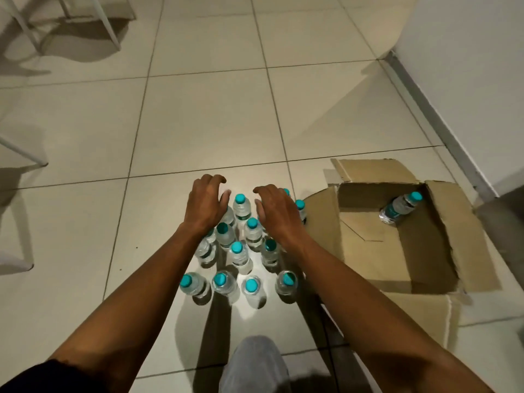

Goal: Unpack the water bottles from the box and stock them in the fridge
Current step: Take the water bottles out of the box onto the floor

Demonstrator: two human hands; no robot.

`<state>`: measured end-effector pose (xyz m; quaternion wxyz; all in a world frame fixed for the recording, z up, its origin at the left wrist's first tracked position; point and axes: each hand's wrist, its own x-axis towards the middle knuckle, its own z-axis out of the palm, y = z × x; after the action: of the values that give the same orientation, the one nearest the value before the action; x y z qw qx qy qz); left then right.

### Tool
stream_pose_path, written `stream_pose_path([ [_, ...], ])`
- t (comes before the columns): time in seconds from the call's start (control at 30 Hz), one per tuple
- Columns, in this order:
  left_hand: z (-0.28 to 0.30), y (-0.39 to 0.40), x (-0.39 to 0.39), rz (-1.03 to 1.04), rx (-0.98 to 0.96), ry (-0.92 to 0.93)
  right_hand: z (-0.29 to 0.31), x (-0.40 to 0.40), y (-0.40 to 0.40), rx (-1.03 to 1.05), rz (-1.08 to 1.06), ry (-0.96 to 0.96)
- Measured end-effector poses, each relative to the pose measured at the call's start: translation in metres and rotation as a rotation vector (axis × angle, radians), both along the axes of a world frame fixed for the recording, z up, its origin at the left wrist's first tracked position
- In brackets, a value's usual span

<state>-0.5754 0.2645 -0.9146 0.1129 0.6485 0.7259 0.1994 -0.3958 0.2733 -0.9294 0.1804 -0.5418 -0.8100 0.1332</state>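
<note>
Several small clear water bottles with teal caps stand upright in a cluster on the tiled floor. My left hand hovers over the far left of the cluster, fingers loosely curled and holding nothing. My right hand hovers over the far right of it, fingers also loosely bent and holding nothing. An open cardboard box sits to the right of the cluster. One bottle lies tilted in its far corner. Both hands hide a few bottles beneath them.
A white wall with a metal skirting strip runs along the right. White chair or table legs stand at the far left. My knee in grey trousers is at the bottom centre. Bare tiles lie beyond the bottles.
</note>
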Motion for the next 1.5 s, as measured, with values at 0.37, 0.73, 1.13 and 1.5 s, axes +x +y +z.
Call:
stream_pose_path([
  [0.37,0.024,0.016,0.147,-0.293,0.043,0.014,0.012,0.174,-0.019,0.008,-0.271,-0.092],
  [0.73,0.004,0.032,0.289,-0.549,-0.006,0.035,-0.005,0.325,-0.042,-0.004,-0.535,-0.203],
  [1.13,-0.031,0.057,0.394,-0.629,-0.092,0.069,-0.049,0.394,-0.073,-0.161,-0.652,-0.017],
  [1.5,-0.050,0.085,0.455,-0.688,-0.133,0.192,-0.057,0.395,-0.078,-0.138,-0.714,0.169],
])
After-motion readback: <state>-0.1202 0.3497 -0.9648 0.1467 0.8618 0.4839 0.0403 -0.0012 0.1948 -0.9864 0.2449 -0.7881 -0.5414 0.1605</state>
